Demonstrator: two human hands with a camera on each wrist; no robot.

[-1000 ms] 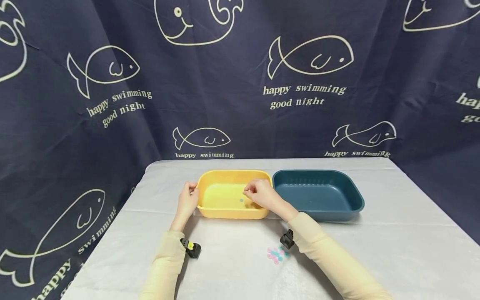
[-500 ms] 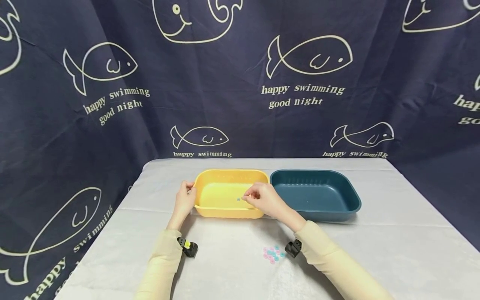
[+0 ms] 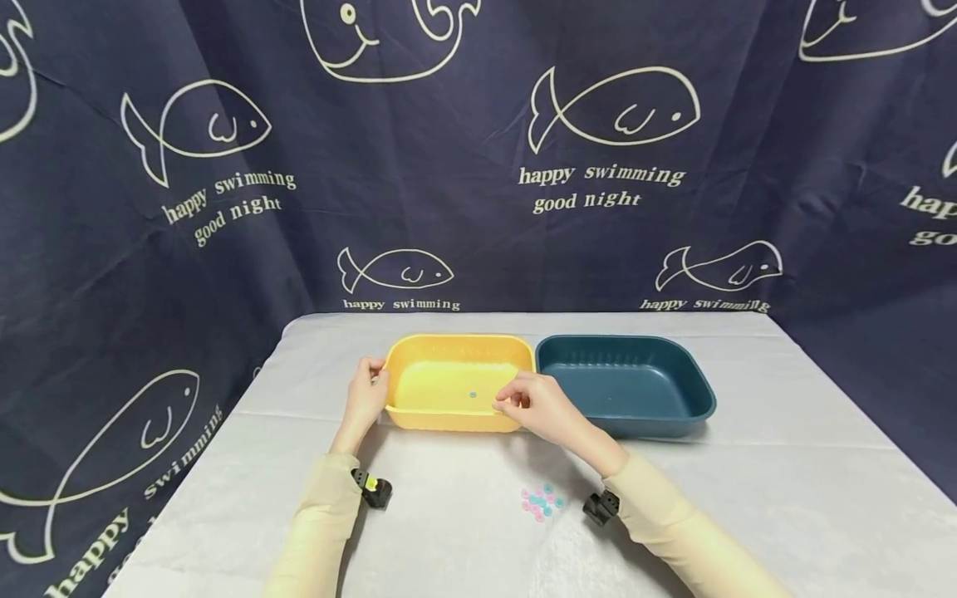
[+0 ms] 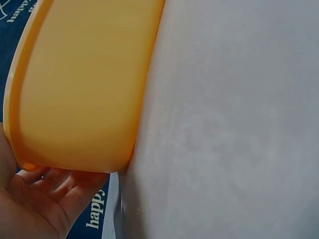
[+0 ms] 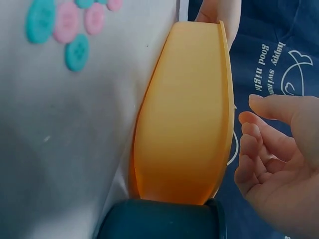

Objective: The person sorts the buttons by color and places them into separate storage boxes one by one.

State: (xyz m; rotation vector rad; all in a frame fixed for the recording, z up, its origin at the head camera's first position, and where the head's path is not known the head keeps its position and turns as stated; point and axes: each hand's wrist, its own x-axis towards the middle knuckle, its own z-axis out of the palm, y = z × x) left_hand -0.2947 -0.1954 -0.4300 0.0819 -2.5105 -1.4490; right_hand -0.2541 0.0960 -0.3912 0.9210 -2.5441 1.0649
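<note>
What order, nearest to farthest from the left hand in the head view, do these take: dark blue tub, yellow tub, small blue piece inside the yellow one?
From the left hand:
1. Yellow tub, touching it.
2. Small blue piece, on the yellow tub's floor.
3. Dark blue tub, farthest right.

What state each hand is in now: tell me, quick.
Left hand: holding the yellow tub by its end.
Right hand: open, loosely curled, holding nothing.

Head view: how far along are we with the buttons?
Done: at least one blue button lies in the yellow bin. In hand: the left hand holds that bin's end; the right hand hangs by its near rim, no button visible in its grasp. Remaining, apparently: the pink and blue buttons on the table.
</note>
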